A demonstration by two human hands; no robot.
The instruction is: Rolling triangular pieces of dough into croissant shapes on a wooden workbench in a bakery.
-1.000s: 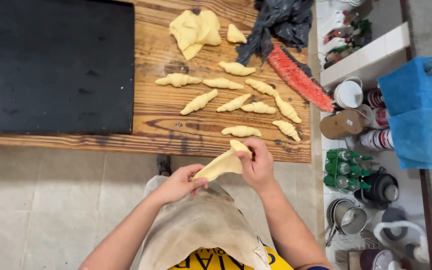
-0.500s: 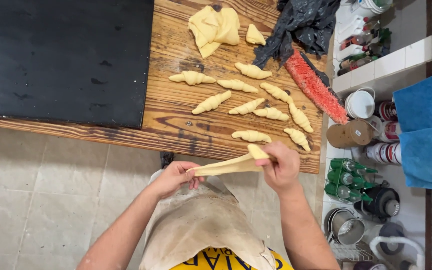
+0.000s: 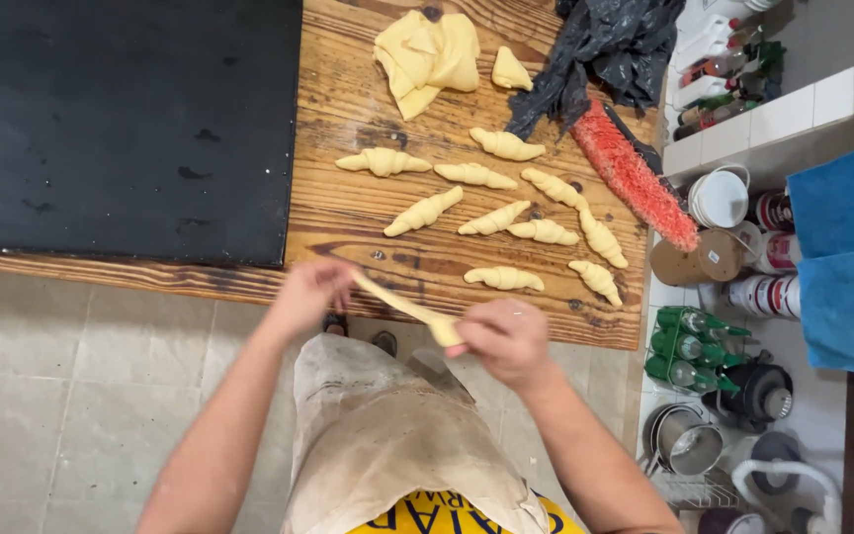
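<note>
The left hand (image 3: 310, 293) pinched one end of a long strip of yellow dough (image 3: 399, 307) just below the middle of the frame. The right hand (image 3: 506, 338) gripped the other, thicker end, and the strip hung stretched in the air between them, over the near edge of the wooden table (image 3: 348, 213). Both hands were closed on the dough, not open.

Above the hands, in the middle of the frame, about ten rolled croissants (image 3: 506, 213) lay in loose rows on the wood. They looked finished in shape but not baked. At the top of the frame sat a pile of flat dough pieces (image 3: 427, 51) and one small dough triangle (image 3: 511, 71) beside it, not yet rolled. So it looked like a good part of the shaping was done, and a smaller part was left.

A black mat (image 3: 121, 129) covered the upper left of the table. A red brush (image 3: 633, 173) and a black plastic bag (image 3: 605, 44) lay at the upper right.
</note>
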